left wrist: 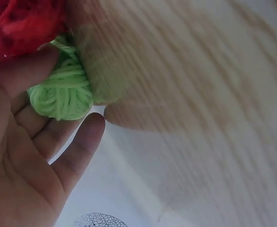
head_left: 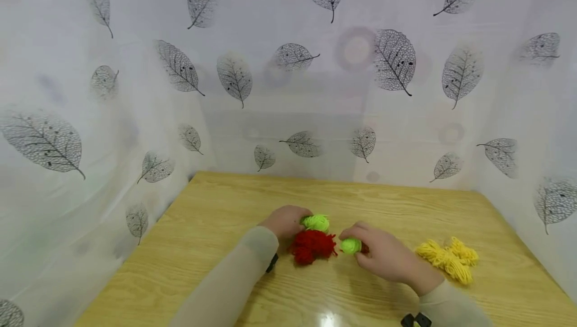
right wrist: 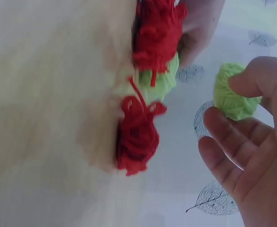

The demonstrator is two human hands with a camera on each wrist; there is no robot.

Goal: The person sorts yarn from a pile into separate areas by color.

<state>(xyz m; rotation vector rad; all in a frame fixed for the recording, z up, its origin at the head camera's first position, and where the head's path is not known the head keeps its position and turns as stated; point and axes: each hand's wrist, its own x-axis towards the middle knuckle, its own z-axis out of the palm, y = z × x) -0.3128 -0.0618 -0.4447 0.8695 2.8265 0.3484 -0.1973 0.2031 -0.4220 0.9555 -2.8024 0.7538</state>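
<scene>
My left hand [head_left: 288, 221] pinches a lime-green yarn ball [head_left: 317, 223] low over the table, just behind a red yarn bundle [head_left: 313, 247]. In the left wrist view, the thumb lies over the green ball [left wrist: 65, 94], with fingers behind it and the red bundle [left wrist: 22, 26] close by. Another lime-green ball [head_left: 350, 245] is gripped between the thumb and fingers of my right hand [head_left: 383, 253]. The right wrist view has this ball [right wrist: 232, 94] raised off the table, beside a smaller red yarn ball [right wrist: 137, 142] that my right hand mostly hides in the head view.
A yellow yarn bundle [head_left: 448, 259] lies on the wooden table [head_left: 225, 194], right of my right hand. White leaf-printed sheeting [head_left: 288, 91] hangs behind and along both sides. Black straps show at the left wrist [head_left: 272, 263] and right wrist [head_left: 415, 320].
</scene>
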